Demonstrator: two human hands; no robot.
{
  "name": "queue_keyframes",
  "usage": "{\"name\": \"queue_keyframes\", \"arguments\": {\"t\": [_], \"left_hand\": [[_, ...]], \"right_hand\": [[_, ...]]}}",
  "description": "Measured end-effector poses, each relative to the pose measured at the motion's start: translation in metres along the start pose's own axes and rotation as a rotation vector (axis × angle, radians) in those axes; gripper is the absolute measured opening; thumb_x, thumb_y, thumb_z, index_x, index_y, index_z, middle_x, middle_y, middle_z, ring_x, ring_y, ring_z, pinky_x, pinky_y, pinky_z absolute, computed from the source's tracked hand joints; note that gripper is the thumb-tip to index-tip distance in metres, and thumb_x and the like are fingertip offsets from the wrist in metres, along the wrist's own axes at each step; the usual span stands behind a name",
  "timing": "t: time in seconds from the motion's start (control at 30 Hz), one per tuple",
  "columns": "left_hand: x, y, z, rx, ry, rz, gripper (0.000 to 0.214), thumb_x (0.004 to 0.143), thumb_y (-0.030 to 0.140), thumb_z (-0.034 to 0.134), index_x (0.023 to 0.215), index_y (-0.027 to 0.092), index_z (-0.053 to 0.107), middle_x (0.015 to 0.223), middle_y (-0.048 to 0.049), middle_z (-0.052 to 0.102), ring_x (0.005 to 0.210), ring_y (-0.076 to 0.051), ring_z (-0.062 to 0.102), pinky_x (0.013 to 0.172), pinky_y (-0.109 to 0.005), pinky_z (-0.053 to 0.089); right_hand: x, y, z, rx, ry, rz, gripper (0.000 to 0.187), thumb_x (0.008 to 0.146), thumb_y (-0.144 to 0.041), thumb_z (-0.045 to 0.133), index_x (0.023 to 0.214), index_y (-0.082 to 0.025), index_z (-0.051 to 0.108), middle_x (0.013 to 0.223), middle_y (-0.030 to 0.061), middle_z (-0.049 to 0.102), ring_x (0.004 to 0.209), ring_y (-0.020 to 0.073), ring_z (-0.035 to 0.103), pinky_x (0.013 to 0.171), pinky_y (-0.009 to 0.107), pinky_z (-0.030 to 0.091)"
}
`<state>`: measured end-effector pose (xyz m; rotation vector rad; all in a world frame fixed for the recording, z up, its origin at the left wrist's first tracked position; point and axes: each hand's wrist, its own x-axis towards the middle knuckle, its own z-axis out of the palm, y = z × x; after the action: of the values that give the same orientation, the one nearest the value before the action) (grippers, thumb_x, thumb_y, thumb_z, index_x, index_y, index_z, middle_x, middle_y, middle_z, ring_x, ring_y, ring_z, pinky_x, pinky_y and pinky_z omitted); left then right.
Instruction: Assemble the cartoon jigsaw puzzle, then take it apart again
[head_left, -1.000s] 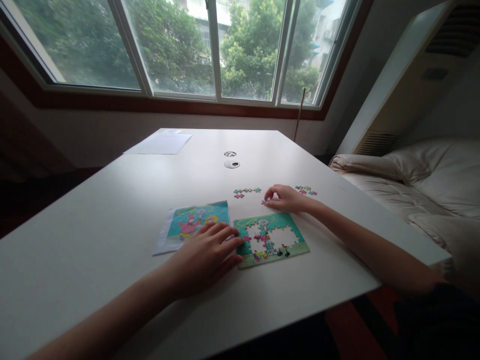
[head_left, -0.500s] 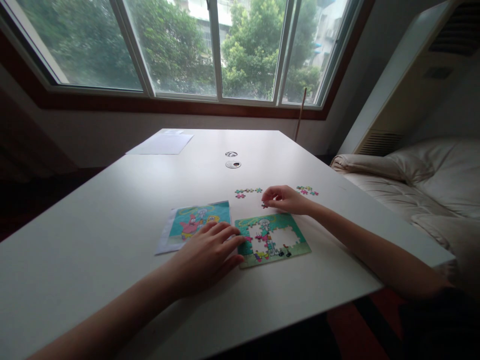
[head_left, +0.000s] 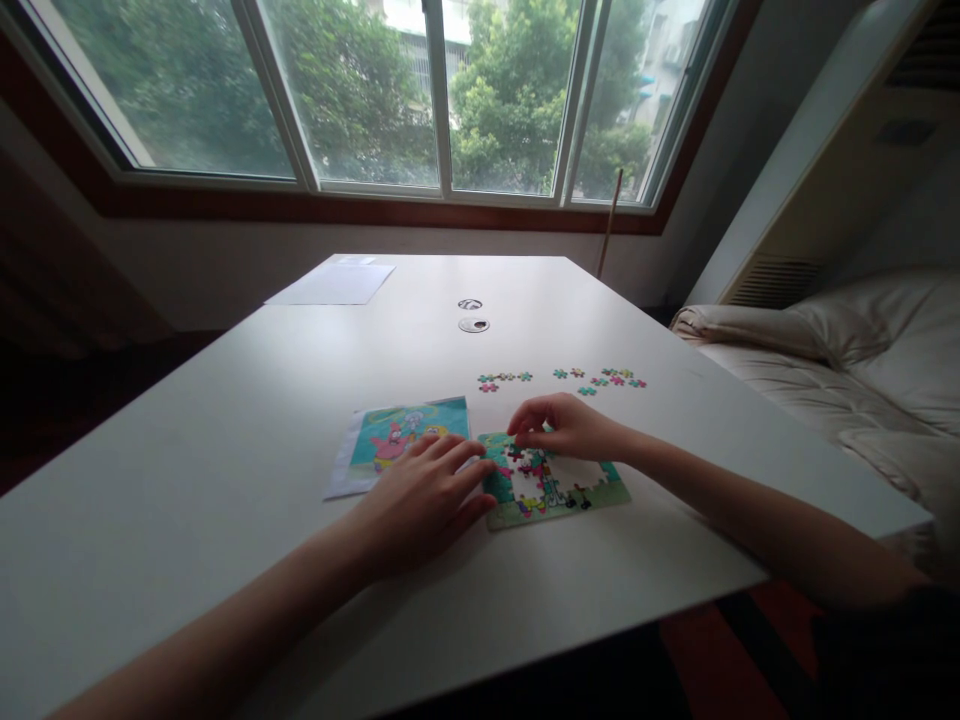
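Observation:
A partly filled jigsaw puzzle [head_left: 517, 512] lies on the white table, with bare white gaps in its picture. My left hand [head_left: 427, 495] rests with fingers spread, fingertips on the puzzle's left edge and palm partly over a cartoon picture sheet [head_left: 390, 437]. Above the puzzle's upper part is my right hand [head_left: 562, 427], thumb and forefinger pinched on a small dark-pink puzzle piece [head_left: 514, 453] over the left gap. The right hand hides the top of the puzzle.
Loose puzzle pieces [head_left: 502, 378] lie in a row behind the puzzle, with several more pieces [head_left: 616, 380] farther right. A white paper [head_left: 334, 285] is at the table's far left. Two round table inserts [head_left: 473, 325] sit mid-table. A cream sofa [head_left: 810, 370] stands at right.
My right hand has moved toward me with the puzzle piece, from behind the puzzle to over its left gap. My left hand stays at the puzzle's edge. The view has shifted slightly.

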<state>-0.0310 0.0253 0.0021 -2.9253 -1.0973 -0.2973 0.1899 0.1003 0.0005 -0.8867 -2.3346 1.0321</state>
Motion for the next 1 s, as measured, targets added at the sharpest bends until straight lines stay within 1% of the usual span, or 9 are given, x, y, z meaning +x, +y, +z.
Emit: {"name": "queue_keyframes", "arguments": {"t": [0.07,0.23,0.3,0.4,0.53,0.63,0.77,0.87,1.0], "left_hand": [[0.000,-0.001,0.001,0.004,0.010,0.006,0.024,0.091,0.031,0.040,0.111,0.021,0.051,0.109,-0.0077,0.056,0.101,-0.025,0.049,0.086,-0.044,0.037],[-0.001,-0.002,0.004,0.007,0.030,0.009,0.025,0.091,0.031,0.040,0.112,0.022,0.051,0.108,-0.0073,0.056,0.100,-0.024,0.049,0.085,-0.043,0.037],[-0.001,-0.003,0.004,0.004,0.024,0.006,0.025,0.091,0.031,0.040,0.111,0.021,0.052,0.108,-0.0074,0.056,0.100,-0.024,0.049,0.085,-0.043,0.037],[0.000,-0.002,0.004,0.004,0.010,0.003,0.025,0.091,0.031,0.039,0.110,0.021,0.052,0.108,-0.0077,0.056,0.100,-0.025,0.049,0.085,-0.043,0.037],[0.000,-0.002,0.004,0.008,0.005,0.000,0.025,0.092,0.031,0.039,0.110,0.021,0.052,0.108,-0.0075,0.056,0.099,-0.025,0.049,0.084,-0.043,0.037],[0.000,-0.003,0.004,0.013,0.016,0.008,0.025,0.091,0.031,0.039,0.110,0.022,0.052,0.106,-0.0071,0.056,0.098,-0.024,0.049,0.084,-0.042,0.037],[0.000,-0.003,0.004,0.017,0.014,0.010,0.024,0.091,0.031,0.040,0.110,0.022,0.052,0.106,-0.0072,0.056,0.098,-0.024,0.049,0.084,-0.042,0.037],[0.000,-0.003,0.003,0.015,0.000,0.002,0.023,0.091,0.030,0.040,0.108,0.020,0.052,0.106,-0.0074,0.056,0.099,-0.025,0.049,0.085,-0.043,0.037],[0.000,-0.002,0.003,0.009,-0.004,-0.004,0.024,0.091,0.031,0.040,0.109,0.021,0.052,0.107,-0.0073,0.056,0.100,-0.025,0.048,0.086,-0.043,0.037]], "right_hand": [[0.000,-0.002,0.001,-0.077,0.016,-0.021,0.014,0.075,-0.021,0.061,0.087,-0.015,0.065,0.073,0.0017,0.067,0.066,0.0102,0.058,0.062,0.022,0.044],[-0.001,-0.005,0.003,-0.214,0.063,-0.067,0.013,0.078,-0.018,0.056,0.088,-0.018,0.065,0.085,0.0015,0.067,0.069,0.0099,0.056,0.065,0.022,0.043],[-0.004,-0.005,0.004,-0.294,0.090,-0.097,0.010,0.077,-0.018,0.056,0.084,-0.018,0.064,0.081,0.0014,0.066,0.069,0.0106,0.055,0.066,0.023,0.042],[-0.007,-0.006,0.007,-0.421,0.096,-0.107,0.008,0.077,-0.024,0.059,0.077,-0.017,0.064,0.073,0.0022,0.063,0.069,0.0125,0.053,0.066,0.025,0.039],[-0.010,-0.008,0.012,-0.517,0.085,-0.047,0.022,0.073,-0.039,0.064,0.075,-0.017,0.064,0.072,0.0038,0.061,0.069,0.0150,0.053,0.064,0.026,0.037],[-0.010,-0.009,0.014,-0.523,0.091,-0.009,0.028,0.070,-0.044,0.065,0.076,-0.017,0.064,0.071,0.0038,0.061,0.070,0.0157,0.053,0.063,0.026,0.036],[-0.009,-0.010,0.015,-0.489,0.083,0.012,0.026,0.070,-0.042,0.066,0.077,-0.018,0.064,0.071,0.0032,0.061,0.070,0.0152,0.053,0.064,0.026,0.037],[-0.009,-0.011,0.014,-0.395,0.068,0.013,0.019,0.069,-0.035,0.068,0.077,-0.018,0.064,0.073,0.0013,0.063,0.069,0.0129,0.053,0.063,0.024,0.038],[-0.007,-0.010,0.012,-0.209,0.095,0.028,0.011,0.070,-0.025,0.066,0.076,-0.017,0.063,0.073,0.0000,0.064,0.067,0.0110,0.054,0.061,0.022,0.040]]}}
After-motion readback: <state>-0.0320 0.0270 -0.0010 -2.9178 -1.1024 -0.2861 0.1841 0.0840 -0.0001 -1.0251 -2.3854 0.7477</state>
